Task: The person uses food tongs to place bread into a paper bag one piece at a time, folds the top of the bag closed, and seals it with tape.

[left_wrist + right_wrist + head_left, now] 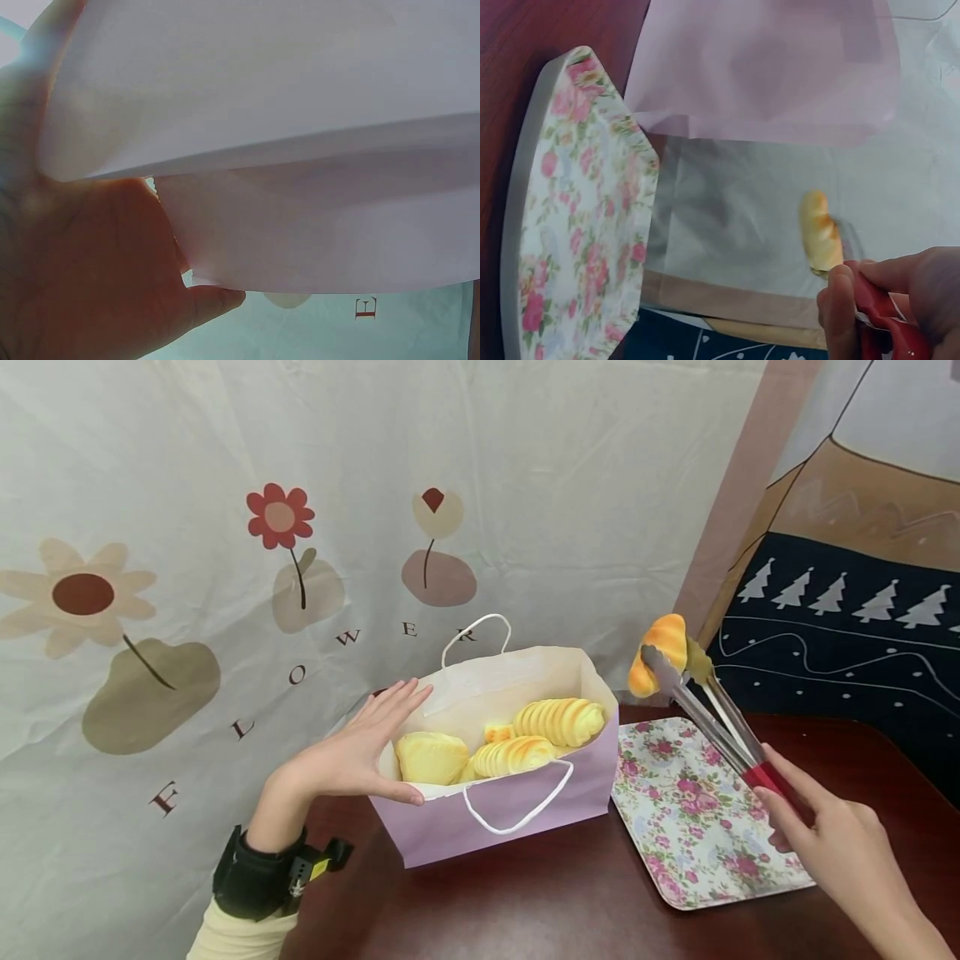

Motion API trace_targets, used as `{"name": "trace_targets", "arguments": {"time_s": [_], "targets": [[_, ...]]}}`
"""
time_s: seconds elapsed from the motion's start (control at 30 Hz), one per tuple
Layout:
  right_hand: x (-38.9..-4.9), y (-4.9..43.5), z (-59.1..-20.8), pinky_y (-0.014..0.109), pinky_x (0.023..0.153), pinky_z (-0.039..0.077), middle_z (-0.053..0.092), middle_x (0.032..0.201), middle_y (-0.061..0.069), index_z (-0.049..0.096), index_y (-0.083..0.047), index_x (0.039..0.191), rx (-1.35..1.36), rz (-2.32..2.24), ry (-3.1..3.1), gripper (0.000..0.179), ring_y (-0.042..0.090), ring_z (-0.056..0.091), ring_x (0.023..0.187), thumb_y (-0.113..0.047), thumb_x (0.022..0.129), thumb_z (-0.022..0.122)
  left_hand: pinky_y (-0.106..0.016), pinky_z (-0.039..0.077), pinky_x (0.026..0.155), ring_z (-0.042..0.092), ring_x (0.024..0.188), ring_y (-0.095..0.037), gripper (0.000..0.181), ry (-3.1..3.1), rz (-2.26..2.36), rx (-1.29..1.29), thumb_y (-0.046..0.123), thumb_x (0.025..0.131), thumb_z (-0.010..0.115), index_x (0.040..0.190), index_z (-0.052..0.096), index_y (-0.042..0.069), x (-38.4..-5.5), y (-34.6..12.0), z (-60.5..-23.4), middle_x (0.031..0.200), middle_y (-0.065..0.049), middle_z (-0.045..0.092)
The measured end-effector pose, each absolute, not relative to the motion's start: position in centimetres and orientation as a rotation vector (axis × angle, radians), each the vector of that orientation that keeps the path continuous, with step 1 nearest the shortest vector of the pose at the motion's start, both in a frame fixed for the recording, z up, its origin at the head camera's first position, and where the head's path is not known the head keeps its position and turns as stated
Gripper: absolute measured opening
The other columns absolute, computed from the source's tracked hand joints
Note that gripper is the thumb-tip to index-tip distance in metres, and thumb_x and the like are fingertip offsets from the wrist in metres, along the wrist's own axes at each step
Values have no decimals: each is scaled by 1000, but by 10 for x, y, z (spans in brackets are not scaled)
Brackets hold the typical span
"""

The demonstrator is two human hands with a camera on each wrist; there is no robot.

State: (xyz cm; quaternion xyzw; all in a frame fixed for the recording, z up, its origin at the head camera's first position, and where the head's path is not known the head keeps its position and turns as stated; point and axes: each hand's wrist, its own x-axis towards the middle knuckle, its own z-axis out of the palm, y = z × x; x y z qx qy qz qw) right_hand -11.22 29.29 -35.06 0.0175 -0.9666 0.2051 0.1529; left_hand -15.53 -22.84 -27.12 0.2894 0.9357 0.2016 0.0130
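Note:
A lilac paper bag (pixel 510 810) with white cord handles stands on the table, its mouth spread wide. Inside lie several bread rolls: a smooth bun (pixel 431 758), ridged rolls (pixel 558 721) and a small piece partly hidden. My left hand (pixel 367 747) rests against the bag's left end with fingers extended and thumb apart; the left wrist view shows the bag side (pixel 315 225) against the palm. With my right hand (pixel 843 831) I grip the red handle of metal tongs (pixel 716 727). Their tips pinch a golden bread roll (pixel 663 652), raised above and right of the bag.
A floral tray (pixel 697 827) lies on the dark red table (pixel 555 902), close against the bag's right side. Behind hangs a pale cloth (pixel 585 527) printed with flowers and letters. At right is a dark cloth (pixel 847 643) with white trees.

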Motion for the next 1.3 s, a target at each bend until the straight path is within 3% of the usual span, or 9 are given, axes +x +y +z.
{"name": "trace_targets", "arguments": {"time_s": [0.1, 0.37, 0.73, 1.0, 1.23, 1.3], "targets": [[-108, 289, -347, 21, 48, 39, 65, 58, -2, 34, -19, 156, 68, 609, -2698, 64, -3, 46, 49, -28, 99, 62, -67, 5, 121, 5, 157, -35, 121, 2914, 630, 901, 56, 71, 83, 162, 12, 22, -156, -228, -271, 169, -10, 11], [-97, 272, -336, 15, 45, 36, 66, 60, 0, 40, -26, 154, 134, 688, -2565, 64, -9, 42, 51, -22, 96, 67, -67, 5, 121, 5, 156, -35, 121, 2912, 637, 901, 56, 71, 83, 162, 12, 22, -156, -228, -272, 169, -10, 12], [-86, 253, -326, 9, 46, 37, 57, 59, -16, 44, -30, 151, 304, 748, -2488, 71, -7, 44, 53, -10, 89, 74, -68, 4, 121, 6, 156, -37, 121, 2907, 651, 908, 55, 71, 84, 162, 12, 21, -155, -228, -272, 169, -10, 12], [-81, 244, -329, 8, 48, 40, 69, 68, -5, 48, -26, 149, 448, 735, -2481, 71, -9, 48, 53, -9, 86, 77, -67, 4, 121, 5, 156, -35, 121, 2908, 651, 909, 55, 70, 84, 162, 11, 22, -154, -228, -271, 169, -10, 11], [-79, 237, -330, 10, 49, 38, 74, 88, 10, 48, -29, 149, 468, 749, -2562, 70, -10, 51, 56, -13, 87, 76, -65, 3, 122, 4, 157, -32, 123, 2907, 644, 896, 54, 69, 85, 162, 10, 23, -154, -228, -270, 169, -7, 10], [-78, 235, -331, 10, 50, 39, 72, 85, 5, 48, -30, 149, 478, 765, -2572, 69, -10, 52, 56, -13, 88, 76, -66, 3, 122, 4, 157, -33, 123, 2907, 647, 900, 54, 69, 85, 162, 11, 23, -154, -228, -270, 169, -8, 10]]}}
